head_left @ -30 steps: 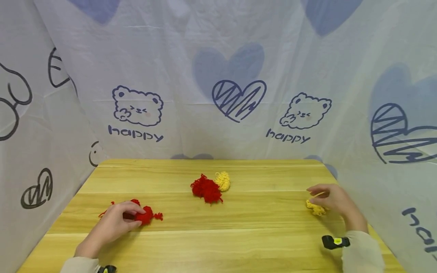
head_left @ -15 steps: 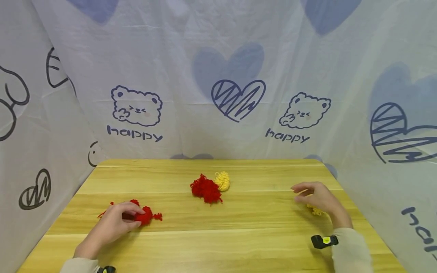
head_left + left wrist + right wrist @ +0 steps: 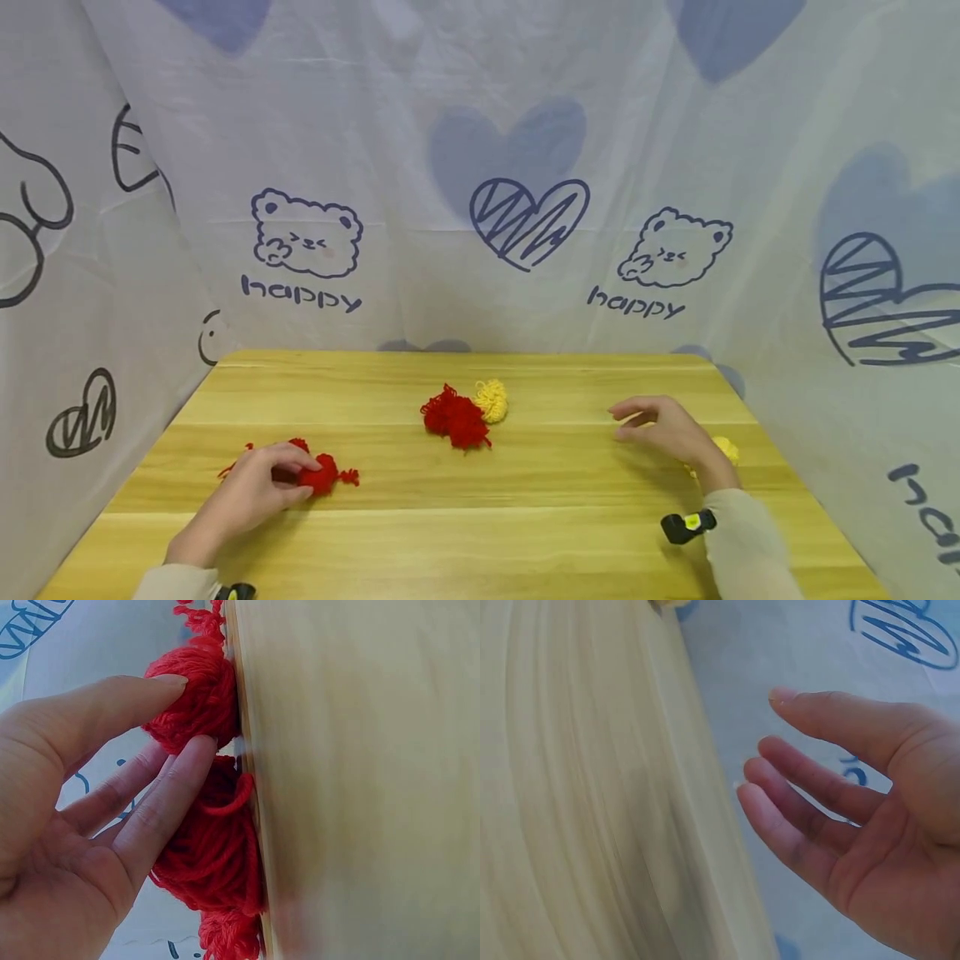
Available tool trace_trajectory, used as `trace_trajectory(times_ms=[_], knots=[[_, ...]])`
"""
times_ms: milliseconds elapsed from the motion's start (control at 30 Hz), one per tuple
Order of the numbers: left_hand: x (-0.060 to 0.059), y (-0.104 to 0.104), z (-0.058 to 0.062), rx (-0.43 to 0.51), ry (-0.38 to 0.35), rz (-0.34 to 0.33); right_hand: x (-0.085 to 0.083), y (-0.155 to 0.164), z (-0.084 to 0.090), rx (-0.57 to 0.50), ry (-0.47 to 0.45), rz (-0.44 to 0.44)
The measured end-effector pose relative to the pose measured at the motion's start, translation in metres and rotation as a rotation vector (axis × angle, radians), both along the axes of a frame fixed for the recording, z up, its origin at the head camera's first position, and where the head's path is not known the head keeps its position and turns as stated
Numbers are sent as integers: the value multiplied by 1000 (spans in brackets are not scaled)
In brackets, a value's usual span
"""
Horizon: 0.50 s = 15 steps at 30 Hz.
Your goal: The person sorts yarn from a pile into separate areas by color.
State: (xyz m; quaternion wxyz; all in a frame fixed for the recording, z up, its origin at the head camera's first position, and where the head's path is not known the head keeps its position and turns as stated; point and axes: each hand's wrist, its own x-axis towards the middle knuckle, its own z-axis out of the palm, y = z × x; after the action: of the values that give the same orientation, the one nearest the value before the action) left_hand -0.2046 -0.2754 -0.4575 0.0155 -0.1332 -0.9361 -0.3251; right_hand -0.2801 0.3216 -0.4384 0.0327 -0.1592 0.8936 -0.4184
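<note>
From the head view, the left hand (image 3: pixel 251 493) lies low near the worktop's (image 3: pixel 480 533) front left corner, fingers draped over a red yarn bundle (image 3: pixel 318 473), which sits on the wood. Toward the right edge, the right hand (image 3: pixel 667 432) hovers just above the surface, palm turned inward, fingers loosely spread and holding nothing. Just behind its wrist lies a small yellow yarn tuft (image 3: pixel 726 450). Mid-worktop, toward the back edge, a red yarn clump (image 3: pixel 453 417) touches a yellow yarn clump (image 3: pixel 492 399).

Over to the left wrist view: the thumb presses on top of the red yarn bundle (image 3: pixel 202 817) and the nearly straight fingers (image 3: pixel 161 802) lie against its side, the yarn squeezed between them and the worktop (image 3: pixel 360 780).

Right wrist view: the right hand (image 3: pixel 870 825) is open and empty, fingers (image 3: pixel 780 817) gently bent, clear of the pale worktop (image 3: pixel 592 795).
</note>
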Motion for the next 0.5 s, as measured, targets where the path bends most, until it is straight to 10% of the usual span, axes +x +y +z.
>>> trace_trajectory(times_ms=[500], knots=[[1,0,0,14,2,-8,-45,-70,-17,-94,-33,84]])
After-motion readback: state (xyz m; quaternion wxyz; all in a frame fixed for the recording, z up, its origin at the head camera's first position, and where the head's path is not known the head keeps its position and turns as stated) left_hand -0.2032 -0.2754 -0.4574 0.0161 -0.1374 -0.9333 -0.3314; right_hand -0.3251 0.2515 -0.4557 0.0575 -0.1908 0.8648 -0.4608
